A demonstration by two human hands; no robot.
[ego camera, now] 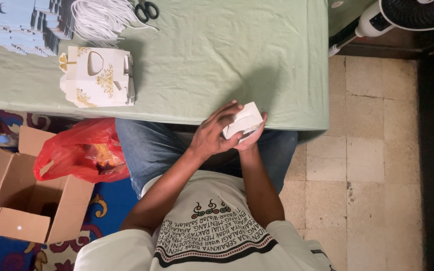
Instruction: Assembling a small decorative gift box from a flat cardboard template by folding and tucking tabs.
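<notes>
hands meet at the centre of the frame, at the near edge of a green-covered table (217,55). left hand (212,135) curls its fingers over a small white folded box (244,123); right hand (249,140) cups it from beneath, mostly hidden. stack of white and gold boxes (99,78) sits upper left, scissors (147,10) at top, open cardboard carton (26,200) lower left.
</notes>
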